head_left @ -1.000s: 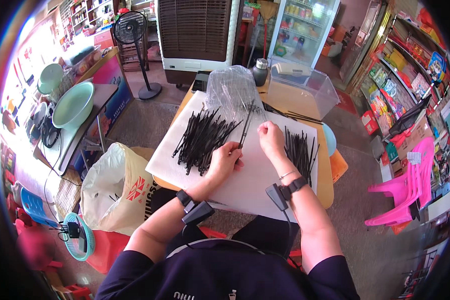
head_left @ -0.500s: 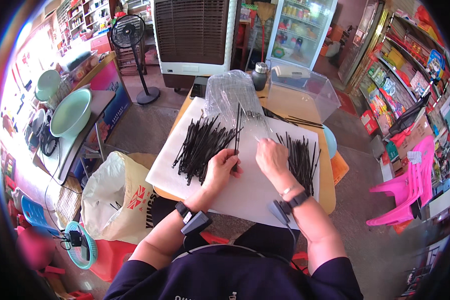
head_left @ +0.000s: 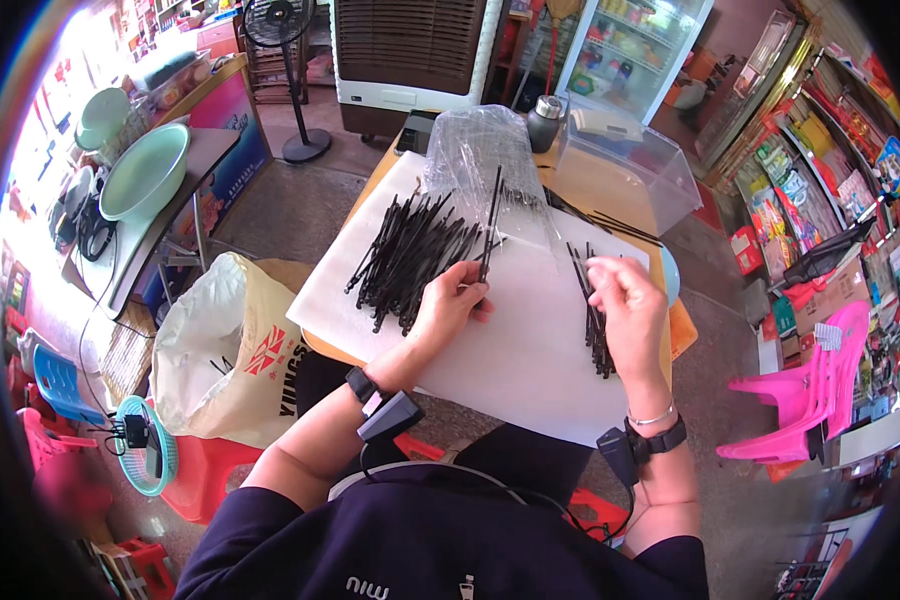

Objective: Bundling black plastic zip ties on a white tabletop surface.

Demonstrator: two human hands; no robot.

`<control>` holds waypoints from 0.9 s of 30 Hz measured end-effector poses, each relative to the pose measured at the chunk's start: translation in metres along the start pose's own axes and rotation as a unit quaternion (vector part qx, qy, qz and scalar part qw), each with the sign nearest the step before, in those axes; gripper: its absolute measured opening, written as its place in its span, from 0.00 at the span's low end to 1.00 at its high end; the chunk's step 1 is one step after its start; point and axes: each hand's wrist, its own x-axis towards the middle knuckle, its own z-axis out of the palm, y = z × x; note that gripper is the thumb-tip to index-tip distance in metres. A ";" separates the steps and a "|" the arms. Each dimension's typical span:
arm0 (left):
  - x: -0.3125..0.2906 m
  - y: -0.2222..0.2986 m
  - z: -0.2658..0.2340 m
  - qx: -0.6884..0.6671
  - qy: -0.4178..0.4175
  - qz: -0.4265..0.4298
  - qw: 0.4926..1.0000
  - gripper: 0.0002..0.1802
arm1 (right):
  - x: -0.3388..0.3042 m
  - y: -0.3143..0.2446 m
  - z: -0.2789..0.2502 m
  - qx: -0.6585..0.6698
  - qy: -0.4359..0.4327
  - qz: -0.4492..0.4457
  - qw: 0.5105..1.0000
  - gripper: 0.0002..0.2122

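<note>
My left hand [head_left: 457, 297] is closed in a pinch around a thin black rod [head_left: 491, 215], which stands up almost vertically from its fingers. Beside that hand, to the left, lies a large pile of similar black rods [head_left: 407, 250] with small knobbed ends. My right hand [head_left: 630, 305] hovers at the smaller right-hand pile of black rods [head_left: 592, 330] and partly covers it. Its fingers are curled together; whether anything is between them is hidden. A white sheet [head_left: 510, 375] lies under both piles on the wooden table [head_left: 355, 215].
A clear plastic bag [head_left: 480, 150] with rods lies at the table's back, near a grey bottle [head_left: 544, 122] and a transparent bin [head_left: 630, 165]. A large white sack [head_left: 210, 350] stands left of the table. Pink chairs [head_left: 810, 390] are at the right.
My right hand has moved right, from near the left hand to the right pile. My left hand stays nearly in place with a rod upright. The view has shifted slightly.
</note>
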 end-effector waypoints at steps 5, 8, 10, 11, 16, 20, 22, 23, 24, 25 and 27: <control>-0.001 -0.005 -0.002 -0.066 -0.007 0.014 0.998 0.14 | 0.020 -0.012 -0.024 -0.202 0.058 -0.029 0.977 0.05; 0.000 -0.006 -0.005 -0.079 -0.012 0.002 0.997 0.14 | 0.015 -0.023 -0.027 -0.321 -0.030 -0.092 0.942 0.04; 0.001 -0.005 -0.005 -0.055 -0.021 0.014 0.998 0.17 | 0.008 -0.027 -0.021 -0.370 -0.122 -0.119 0.913 0.04; 0.001 -0.004 -0.004 -0.056 -0.020 0.012 0.998 0.17 | 0.006 -0.020 -0.015 -0.327 -0.142 -0.138 0.924 0.03; 0.000 0.001 -0.001 -0.014 -0.032 -0.002 0.999 0.15 | 0.008 -0.012 0.016 -0.071 -0.156 -0.024 0.985 0.04; 0.000 -0.001 -0.003 -0.010 -0.060 -0.002 0.998 0.17 | 0.009 0.000 0.032 0.072 -0.102 0.035 0.992 0.06; -0.001 0.000 -0.004 -0.026 -0.058 0.001 0.998 0.17 | 0.018 -0.004 0.027 0.109 0.004 0.032 0.994 0.07; -0.001 0.000 -0.005 -0.042 -0.059 0.003 0.997 0.17 | 0.022 -0.003 0.027 0.110 0.002 0.032 0.993 0.07; -0.001 0.000 -0.005 -0.042 -0.057 0.003 0.997 0.17 | 0.025 -0.001 0.026 0.087 0.010 0.028 0.996 0.06; -0.001 0.000 -0.006 -0.049 -0.057 0.003 0.997 0.17 | 0.028 0.001 0.027 0.065 0.018 0.023 0.997 0.06; -0.001 0.001 -0.006 -0.055 -0.057 0.004 0.997 0.18 | 0.026 0.025 0.043 0.028 0.013 0.025 0.999 0.04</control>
